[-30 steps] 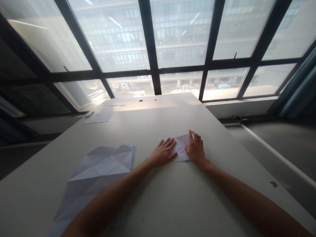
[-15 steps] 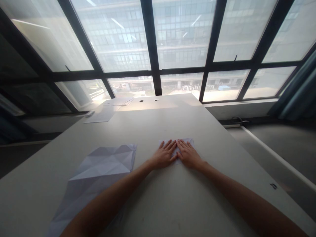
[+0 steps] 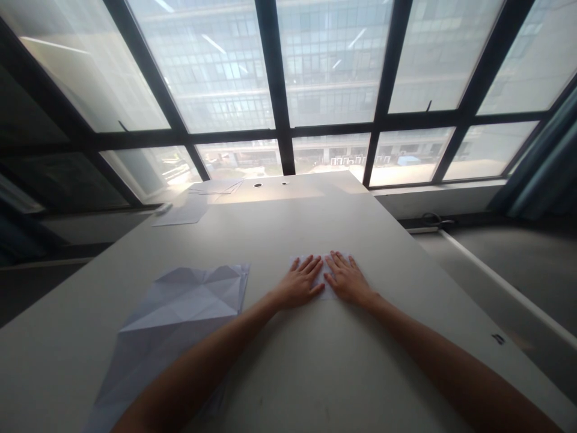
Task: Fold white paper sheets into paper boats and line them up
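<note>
A small piece of white paper (image 3: 328, 291) lies flat on the white table (image 3: 297, 228), mostly covered by my hands. My left hand (image 3: 301, 282) rests palm down on its left part with the fingers stretched out. On its right part lies my right hand (image 3: 348, 279), also flat, its fingers spread. A narrow strip of the paper shows between the two hands. Left of my left forearm are larger creased sheets of paper (image 3: 180, 313), wrinkled with fold lines and partly hidden under that arm.
Several flat sheets of paper (image 3: 183, 211) lie at the table's far left. Two holes, one a round opening (image 3: 258, 185), sit near the far edge. A small dark mark (image 3: 498, 339) is by the right edge. Large framed windows stand beyond the table.
My right hand has slid a little to the right across the small paper, widening the gap between the hands. My left hand has stayed in place.
</note>
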The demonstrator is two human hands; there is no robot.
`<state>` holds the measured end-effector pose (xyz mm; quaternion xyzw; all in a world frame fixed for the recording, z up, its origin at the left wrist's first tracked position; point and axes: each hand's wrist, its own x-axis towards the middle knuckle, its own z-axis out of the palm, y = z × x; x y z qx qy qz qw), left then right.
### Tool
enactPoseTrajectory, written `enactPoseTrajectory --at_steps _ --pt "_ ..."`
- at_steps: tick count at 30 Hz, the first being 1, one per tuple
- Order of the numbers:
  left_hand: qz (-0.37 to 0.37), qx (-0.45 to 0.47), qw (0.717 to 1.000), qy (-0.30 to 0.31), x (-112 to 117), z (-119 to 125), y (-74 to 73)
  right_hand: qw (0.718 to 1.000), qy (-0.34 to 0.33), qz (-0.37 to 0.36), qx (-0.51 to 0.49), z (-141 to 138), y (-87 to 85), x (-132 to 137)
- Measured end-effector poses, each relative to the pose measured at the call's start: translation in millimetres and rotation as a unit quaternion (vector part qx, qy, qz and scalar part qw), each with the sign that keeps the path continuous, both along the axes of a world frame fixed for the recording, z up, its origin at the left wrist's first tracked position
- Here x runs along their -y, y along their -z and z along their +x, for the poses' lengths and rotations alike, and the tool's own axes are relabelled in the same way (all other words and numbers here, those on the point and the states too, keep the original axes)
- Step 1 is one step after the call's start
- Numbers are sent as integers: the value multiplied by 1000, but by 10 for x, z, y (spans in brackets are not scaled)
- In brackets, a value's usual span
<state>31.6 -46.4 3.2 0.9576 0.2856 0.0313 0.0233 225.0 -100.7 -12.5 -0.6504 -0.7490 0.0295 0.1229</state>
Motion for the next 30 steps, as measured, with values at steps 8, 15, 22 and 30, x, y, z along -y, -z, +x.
enactPoseTrajectory --at_steps 8,15,22,30 --pt "-11 -4 1000 1 6 -17 -40 993 94 69 14 133 8 -53" --pt "-14 -5 1000 3 -2 -12 -31 983 131 126 22 210 -39 -56" --pt "-15 -1 1000 8 1 -6 -48 986 5 166 -34 35 -147 4" --pt "-13 62 997 -30 -3 37 -55 997 -59 32 -40 -42 -36 -3"
